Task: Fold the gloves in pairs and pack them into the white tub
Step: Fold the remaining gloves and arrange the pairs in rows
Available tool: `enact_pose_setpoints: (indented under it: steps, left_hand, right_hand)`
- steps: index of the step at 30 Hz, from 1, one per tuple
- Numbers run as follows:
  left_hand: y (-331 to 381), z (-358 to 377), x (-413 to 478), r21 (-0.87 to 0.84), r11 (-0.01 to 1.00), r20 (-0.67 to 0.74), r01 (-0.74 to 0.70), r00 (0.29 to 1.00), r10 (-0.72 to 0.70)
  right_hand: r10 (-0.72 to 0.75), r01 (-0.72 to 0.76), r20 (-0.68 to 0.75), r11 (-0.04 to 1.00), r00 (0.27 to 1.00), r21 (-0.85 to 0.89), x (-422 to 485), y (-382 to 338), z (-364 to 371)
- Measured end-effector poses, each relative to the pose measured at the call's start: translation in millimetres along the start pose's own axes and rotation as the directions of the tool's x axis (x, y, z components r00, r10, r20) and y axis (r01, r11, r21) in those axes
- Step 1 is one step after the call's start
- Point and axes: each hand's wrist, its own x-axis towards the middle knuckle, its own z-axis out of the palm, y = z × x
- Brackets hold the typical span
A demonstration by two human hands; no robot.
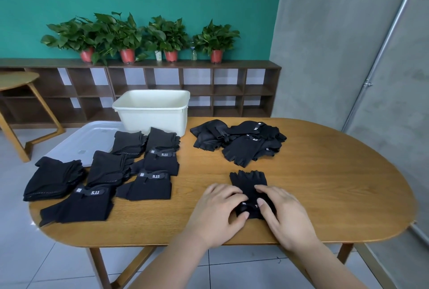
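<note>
A black fingerless glove pair (249, 180) lies flat near the table's front edge, fingers pointing away from me. My left hand (217, 211) pinches its wrist cuff from the left, thumb tucked under the edge. My right hand (282, 213) grips the cuff from the right, thumb on top. Several folded black glove pairs (153, 185) with "5.11" straps lie in rows on the left half of the table. A loose heap of unfolded black gloves (239, 143) sits behind my hands. The white tub (152, 112) stands at the table's back edge; its inside is hidden.
The wooden oval table (325, 184) has bare surface on its right half. A white tub lid (86, 140) lies at the back left, partly under folded gloves. Behind stand a low shelf unit with potted plants (130, 40) and a second table (16, 79) at left.
</note>
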Motion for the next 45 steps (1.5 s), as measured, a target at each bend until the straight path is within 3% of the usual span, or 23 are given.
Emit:
enact_pose_setpoints:
  steps: [6, 15, 23, 29, 35, 38, 41, 45]
  left_hand:
    - [-5.0, 7.7, 2.9, 0.017, 0.997, 0.005, 0.079, 0.997, -0.079]
    - [-7.3, 6.4, 6.8, -0.051, 0.98, 0.035, 0.192, 0.981, -0.191]
    - [-8.2, 6.0, 6.0, -0.083, 0.977, 0.022, 0.195, 0.981, -0.193]
    - [-4.9, 2.5, 3.9, -0.055, 0.989, 0.018, 0.137, 0.991, -0.136]
    - [-11.0, 5.0, 5.1, -0.105, 0.984, -0.026, 0.143, 0.989, -0.146]
    - [-12.4, 3.4, 5.4, -0.132, 0.977, -0.046, 0.168, 0.983, -0.175]
    - [-11.8, 0.8, 4.0, -0.158, 0.968, -0.053, 0.195, 0.977, -0.206]
    - [-10.1, -1.8, 1.7, -0.24, 0.937, -0.065, 0.255, 0.959, -0.278]
  right_hand:
    - [0.014, -0.013, 0.021, 0.999, 1.0, -0.044, 3.2, -0.9, 4.6]
    - [-0.004, 0.0, 0.075, 0.998, 0.997, 0.065, 6.8, 5.4, 1.7]
    - [0.01, -0.011, 0.004, 0.999, 1.0, 0.052, 5.2, 6.6, 4.7]
    - [0.023, -0.012, -0.079, 0.99, 0.997, 0.14, 1.4, 3.5, -2.4]
    - [-0.012, 0.024, -0.078, 0.987, 0.997, 0.156, 0.2, -4.3, -10.3]
    - [0.026, -0.026, 0.001, 0.996, 1.0, 0.087, 2.5, -3.4, -8.2]
    - [0.075, -0.075, -0.035, 0.997, 0.997, 0.014, 4.5, 3.7, -1.0]
    - [0.167, -0.16, -0.053, 0.981, 0.985, 0.109, 2.7, 4.0, -4.6]
